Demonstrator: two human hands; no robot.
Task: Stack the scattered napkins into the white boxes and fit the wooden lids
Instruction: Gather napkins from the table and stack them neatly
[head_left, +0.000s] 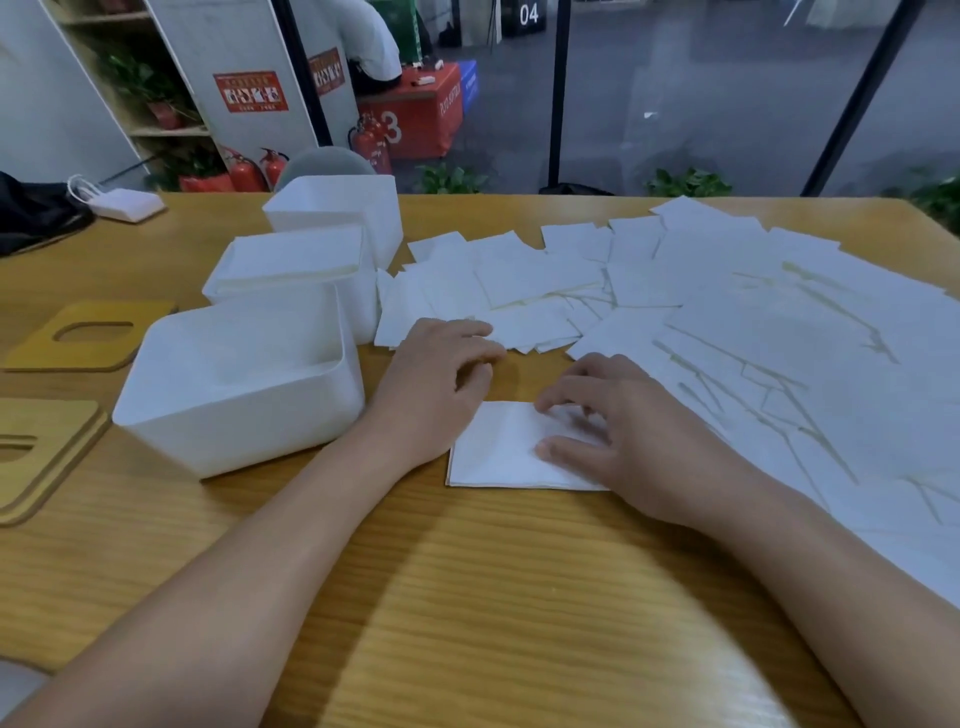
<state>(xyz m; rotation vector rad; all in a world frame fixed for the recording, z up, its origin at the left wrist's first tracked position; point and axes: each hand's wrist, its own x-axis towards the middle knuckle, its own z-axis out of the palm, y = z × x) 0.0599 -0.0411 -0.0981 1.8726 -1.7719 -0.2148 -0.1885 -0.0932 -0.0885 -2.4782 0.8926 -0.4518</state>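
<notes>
Three white boxes stand in a row at the left of the tabletop (467, 597): the near box (234, 384) appears to hold nothing but perhaps a thin layer, which cannot be confirmed; the middle box (291, 270) is filled with napkins close to its rim; the far box (337, 213) shows only its walls and its contents cannot be told. Two wooden lids (88, 338), each with a slot cut through, lie flat at the far left beside the boxes, evidently set aside so the box mouths are free for loading. The scattered napkins (675, 312) cover the right and centre of the tabletop in an overlapping spread. One napkin, the single napkin (493, 452), lies apart from the spread, directly in front of the person and just right of the near box, probably drawn out for squaring before it goes in. The right hand (618, 441) rests on the right half of it, fingers loosely spread and bent, fingertips and thumb pressing on the sheet; no pinch is visible. The left hand (441, 379) lies just beyond the napkin's far left corner, fingers relaxed and reaching onto the near edge of the spread, gripping nothing that can be seen. No lid is fitted yet.
</notes>
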